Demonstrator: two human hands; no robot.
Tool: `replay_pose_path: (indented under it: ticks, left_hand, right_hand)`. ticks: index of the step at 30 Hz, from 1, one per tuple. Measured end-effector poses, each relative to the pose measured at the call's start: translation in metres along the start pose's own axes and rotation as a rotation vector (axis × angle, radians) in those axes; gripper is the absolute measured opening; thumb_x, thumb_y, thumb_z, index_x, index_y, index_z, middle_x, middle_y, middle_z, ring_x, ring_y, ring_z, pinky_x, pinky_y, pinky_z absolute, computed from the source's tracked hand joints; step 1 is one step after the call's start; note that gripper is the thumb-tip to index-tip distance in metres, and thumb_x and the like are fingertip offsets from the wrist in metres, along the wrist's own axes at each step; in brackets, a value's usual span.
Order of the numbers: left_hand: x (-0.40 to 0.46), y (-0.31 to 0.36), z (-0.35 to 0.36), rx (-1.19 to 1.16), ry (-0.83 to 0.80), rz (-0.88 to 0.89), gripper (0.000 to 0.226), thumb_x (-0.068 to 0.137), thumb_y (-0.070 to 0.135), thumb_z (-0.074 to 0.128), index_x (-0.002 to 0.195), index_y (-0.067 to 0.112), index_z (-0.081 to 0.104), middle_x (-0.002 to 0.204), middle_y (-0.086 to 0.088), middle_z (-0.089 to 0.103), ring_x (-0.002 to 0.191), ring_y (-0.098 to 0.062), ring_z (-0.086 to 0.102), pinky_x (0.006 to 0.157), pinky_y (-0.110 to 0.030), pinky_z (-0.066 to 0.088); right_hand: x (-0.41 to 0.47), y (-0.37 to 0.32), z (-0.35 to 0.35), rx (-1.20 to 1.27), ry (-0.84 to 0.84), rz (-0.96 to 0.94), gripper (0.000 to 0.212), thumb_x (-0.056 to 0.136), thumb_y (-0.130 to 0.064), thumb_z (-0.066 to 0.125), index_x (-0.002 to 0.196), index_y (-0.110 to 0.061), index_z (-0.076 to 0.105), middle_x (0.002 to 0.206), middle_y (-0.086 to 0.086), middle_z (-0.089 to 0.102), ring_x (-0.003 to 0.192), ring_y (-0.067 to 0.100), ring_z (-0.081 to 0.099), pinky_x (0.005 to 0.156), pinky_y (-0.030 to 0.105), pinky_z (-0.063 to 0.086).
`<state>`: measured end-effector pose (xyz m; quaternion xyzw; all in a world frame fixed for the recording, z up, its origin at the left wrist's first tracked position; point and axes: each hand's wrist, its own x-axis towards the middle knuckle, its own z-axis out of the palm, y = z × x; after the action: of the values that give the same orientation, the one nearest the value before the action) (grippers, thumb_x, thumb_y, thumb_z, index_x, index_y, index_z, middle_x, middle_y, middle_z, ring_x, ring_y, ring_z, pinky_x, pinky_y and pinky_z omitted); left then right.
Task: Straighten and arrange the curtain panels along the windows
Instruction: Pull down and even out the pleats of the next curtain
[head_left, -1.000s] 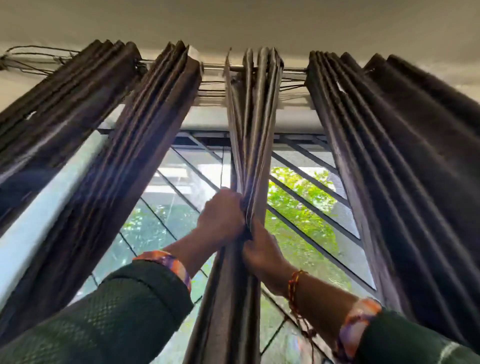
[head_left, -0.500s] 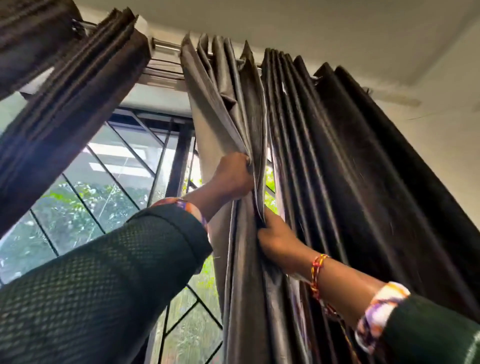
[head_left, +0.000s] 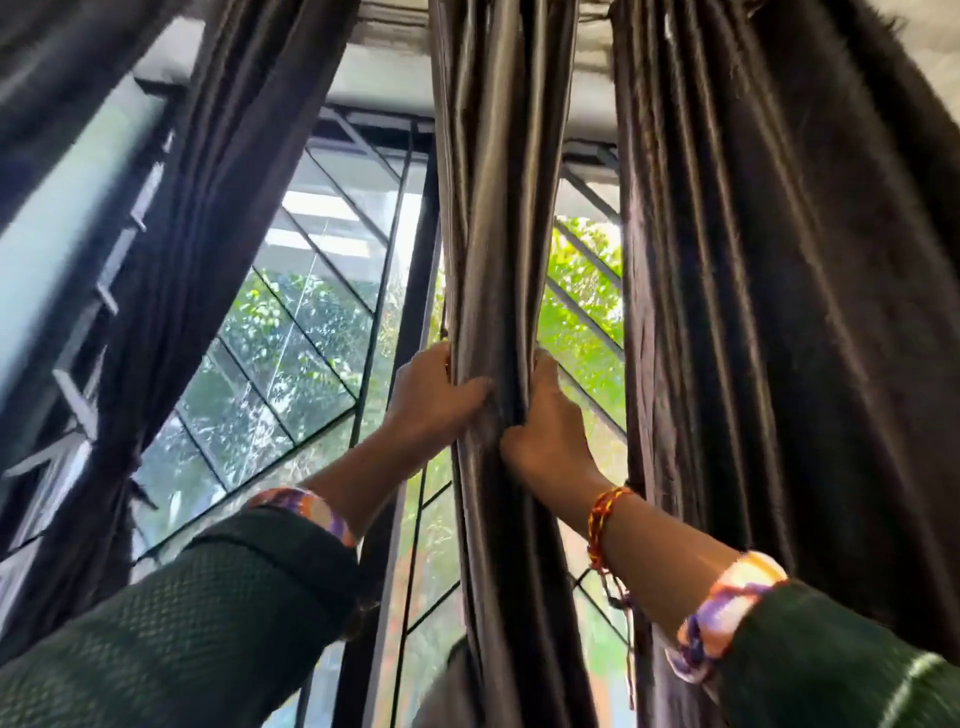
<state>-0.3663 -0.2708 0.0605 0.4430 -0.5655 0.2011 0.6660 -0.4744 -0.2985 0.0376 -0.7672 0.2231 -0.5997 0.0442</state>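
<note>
Diagonal-barred window (head_left: 311, 312) behind; both hands' fingers clutch the satiny, pleated gray curtain panel (head_left: 498, 208): left hand (head_left: 431, 400), right hand (head_left: 550, 421).

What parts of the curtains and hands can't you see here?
- Head view: fingertips of left hand and right hand are tucked behind the middle curtain panel's folds.
- Curtain tops and hems: cut off by the frame edges.
- Left curtain panel: motion-blurred.

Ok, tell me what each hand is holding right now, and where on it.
Both grip the gathered middle curtain panel partway up its length: the left hand on its left edge, the right hand on its right edge, fingers curled into the folds.
</note>
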Motion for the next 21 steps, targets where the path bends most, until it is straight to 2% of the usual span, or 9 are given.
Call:
replay_pose_path:
  ticks: [2,4,6,8,10,13,15,18,21]
  left_hand:
    - [-0.022,-0.014,-0.004,-0.033,-0.079,-0.019,0.033,0.072,0.036,0.068,0.093,0.011,0.069,0.087,-0.009,0.072,0.082,-0.024,0.068,0.072,-0.037,0.056]
    - [-0.049,-0.024,-0.009,-0.042,-0.150,-0.038,0.033,0.078,0.043,0.065,0.090,0.013,0.066,0.081,-0.005,0.070,0.075,-0.022,0.067,0.063,-0.038,0.057]
    - [-0.077,-0.035,-0.015,0.080,-0.109,-0.015,0.032,0.087,0.047,0.053,0.084,0.015,0.056,0.078,0.002,0.063,0.072,-0.020,0.061,0.062,-0.031,0.050]
    - [-0.106,-0.048,-0.022,0.189,-0.007,0.019,0.040,0.085,0.056,0.043,0.097,0.019,0.054,0.091,-0.001,0.066,0.081,-0.024,0.063,0.071,-0.034,0.050]
    - [-0.137,-0.060,-0.031,0.230,0.075,0.066,0.042,0.083,0.049,0.040,0.108,0.018,0.053,0.100,-0.007,0.066,0.090,-0.027,0.063,0.077,-0.038,0.050]
    - [-0.188,-0.077,-0.040,0.410,0.141,0.268,0.022,0.083,0.027,0.046,0.101,0.015,0.052,0.092,-0.008,0.063,0.087,-0.023,0.052,0.076,-0.033,0.040]
    - [-0.227,-0.090,-0.041,0.424,0.134,0.323,0.015,0.083,0.022,0.046,0.095,0.016,0.050,0.086,-0.010,0.063,0.083,-0.022,0.049,0.075,-0.033,0.039]
    - [-0.272,-0.110,-0.043,0.410,0.109,0.244,0.014,0.081,0.023,0.048,0.095,0.018,0.050,0.085,-0.010,0.064,0.083,-0.018,0.049,0.078,-0.028,0.039]
    - [-0.293,-0.130,-0.045,0.441,0.047,0.130,0.024,0.079,0.025,0.048,0.102,0.018,0.049,0.096,-0.015,0.063,0.093,-0.022,0.048,0.086,-0.028,0.036]
  right_hand:
    - [-0.017,0.006,0.009,-0.038,-0.011,0.028,0.083,0.084,-0.002,0.049,0.150,-0.017,0.001,0.124,0.021,0.057,0.107,0.036,0.058,0.082,0.037,0.048]
    - [-0.037,0.012,0.018,-0.066,0.002,0.031,0.088,0.083,0.002,0.046,0.149,-0.018,-0.009,0.141,0.022,0.042,0.120,0.034,0.050,0.089,0.036,0.044]
    - [-0.057,0.019,0.028,-0.065,0.047,-0.008,0.089,0.081,0.009,0.042,0.148,-0.015,-0.011,0.157,0.015,0.008,0.142,0.024,0.021,0.101,0.027,0.029]
    - [-0.078,0.031,0.038,-0.079,0.130,-0.066,0.086,0.079,0.011,0.040,0.148,-0.011,-0.006,0.156,0.005,-0.011,0.145,0.014,-0.005,0.113,0.027,0.019]
    - [-0.101,0.046,0.051,-0.111,0.253,-0.109,0.076,0.082,-0.002,0.042,0.148,-0.008,0.006,0.151,-0.002,-0.007,0.143,0.013,-0.006,0.119,0.034,0.011]
    - [-0.143,0.057,0.067,-0.096,0.338,-0.138,0.060,0.089,-0.024,0.032,0.147,-0.010,0.019,0.153,0.001,0.008,0.144,0.017,0.006,0.117,0.025,0.001]
    - [-0.176,0.063,0.076,-0.089,0.279,-0.159,0.058,0.092,-0.028,0.032,0.146,-0.011,0.019,0.155,0.004,0.014,0.144,0.017,0.010,0.118,0.028,0.002]
    - [-0.222,0.068,0.091,-0.140,0.148,-0.169,0.066,0.093,-0.032,0.037,0.149,-0.015,0.008,0.157,0.005,0.015,0.146,0.018,0.011,0.119,0.031,0.003]
    - [-0.254,0.069,0.109,-0.245,0.023,-0.198,0.081,0.083,-0.023,0.043,0.150,-0.013,-0.001,0.154,0.011,0.019,0.144,0.022,0.014,0.116,0.037,0.013]
